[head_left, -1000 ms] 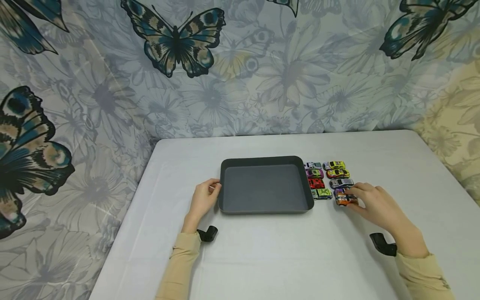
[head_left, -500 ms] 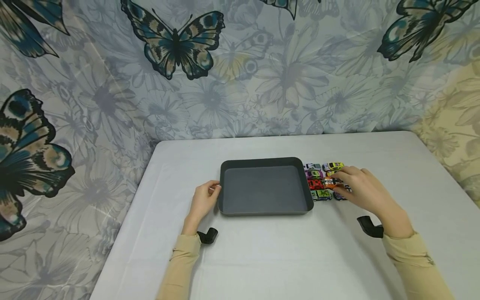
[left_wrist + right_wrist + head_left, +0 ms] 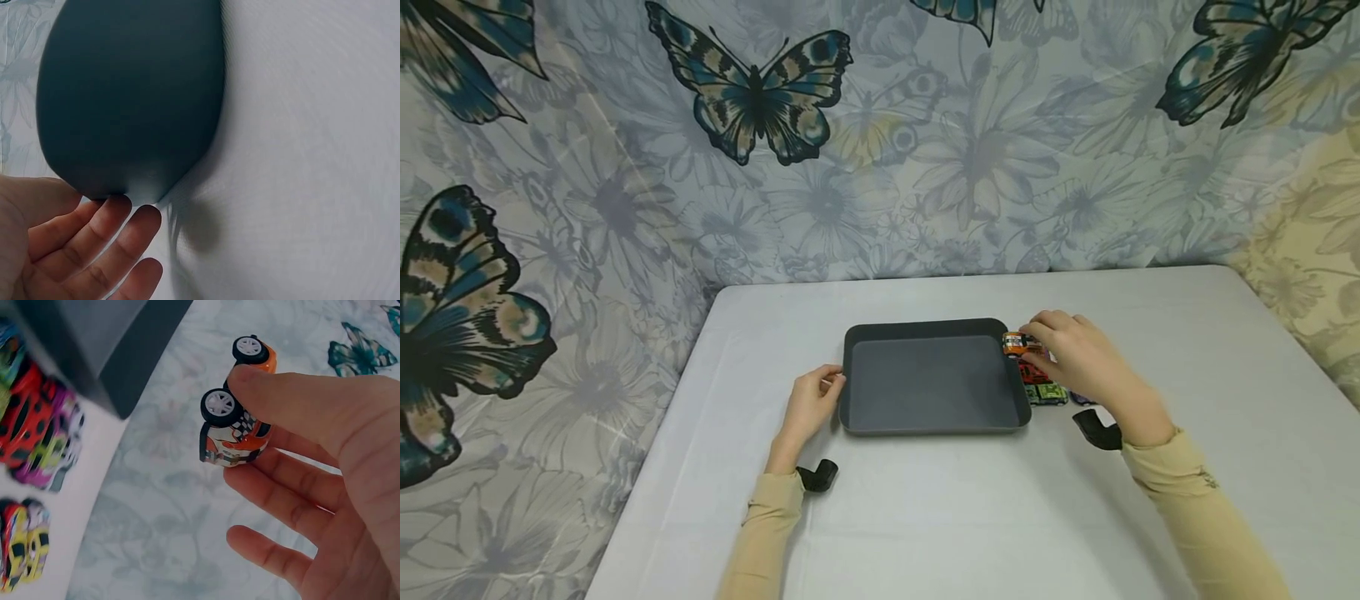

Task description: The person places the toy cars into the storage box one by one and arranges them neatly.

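One orange toy car (image 3: 242,429) is pinched in my right hand (image 3: 1078,354), partly hidden by thumb and fingers, near the tray (image 3: 932,383). Beneath that hand, other toy cars (image 3: 1047,393) are partly covered. Well apart, my left hand (image 3: 808,400) touches the tray's opposite side; whether it grips, I cannot tell.

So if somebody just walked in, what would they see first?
Probably the big dark butterflies on the patterned backdrop behind the white table. Next, maybe the dark gray tray lying on it. Then the bright orange toy car, held in the right grip near the tray's far right corner.
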